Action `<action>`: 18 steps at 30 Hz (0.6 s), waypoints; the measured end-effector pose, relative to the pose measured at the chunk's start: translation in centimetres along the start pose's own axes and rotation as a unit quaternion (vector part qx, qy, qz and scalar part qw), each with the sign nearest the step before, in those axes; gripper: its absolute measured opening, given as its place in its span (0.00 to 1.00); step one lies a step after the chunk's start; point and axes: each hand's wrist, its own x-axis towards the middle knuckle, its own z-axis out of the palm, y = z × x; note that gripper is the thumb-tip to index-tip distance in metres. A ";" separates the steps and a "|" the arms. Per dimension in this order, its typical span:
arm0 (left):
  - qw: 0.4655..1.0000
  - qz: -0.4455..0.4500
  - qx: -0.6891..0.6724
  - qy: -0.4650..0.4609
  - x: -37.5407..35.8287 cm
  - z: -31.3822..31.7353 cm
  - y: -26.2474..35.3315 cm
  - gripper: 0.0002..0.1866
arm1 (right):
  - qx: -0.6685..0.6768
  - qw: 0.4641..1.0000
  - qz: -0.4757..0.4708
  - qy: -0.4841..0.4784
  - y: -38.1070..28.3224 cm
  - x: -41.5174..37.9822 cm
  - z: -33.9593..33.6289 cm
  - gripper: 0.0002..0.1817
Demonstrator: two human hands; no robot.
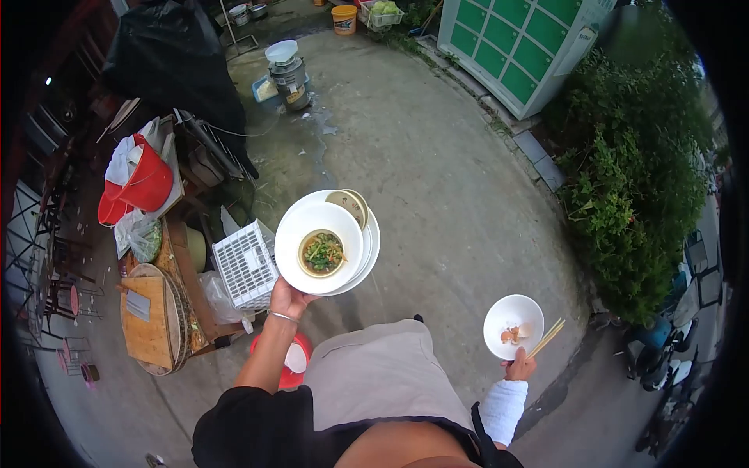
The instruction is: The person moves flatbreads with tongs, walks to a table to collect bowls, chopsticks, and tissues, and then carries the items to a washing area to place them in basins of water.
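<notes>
My left hand (290,299) grips a stack of white bowls and plates from its near edge. On top of the stack sits a white bowl (290,248) with broth and chopped greens (322,253) in it. Small tan dishes (348,204) are tucked in at the stack's far side. My right hand (518,366) is closed on another white bowl (499,316) and a few wooden chopsticks (549,338). Orange-brown scraps (512,335) lie in that bowl. The undersides of both hands' grips are hidden.
To the left, a wooden table carries a chopping board with a cleaver (139,305) and a red bucket (148,178). Beside it stand a white plastic crate (245,264) and a red bucket on the ground (299,355). Ahead are a metal canister (289,82) and green lockers (502,33); bushes (624,195) line the right.
</notes>
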 end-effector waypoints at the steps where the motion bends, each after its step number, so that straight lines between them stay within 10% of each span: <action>1: 1.000 0.008 -0.006 0.022 1.6 1.5 0.0 0.21 | 0.005 1.000 -0.010 -0.018 -2.1 3.5 2.3 0.15; 18: 0.985 0.094 -0.097 0.105 40.8 19.9 11.9 0.21 | -0.010 0.985 -0.037 -0.169 -26.1 41.0 46.4 0.13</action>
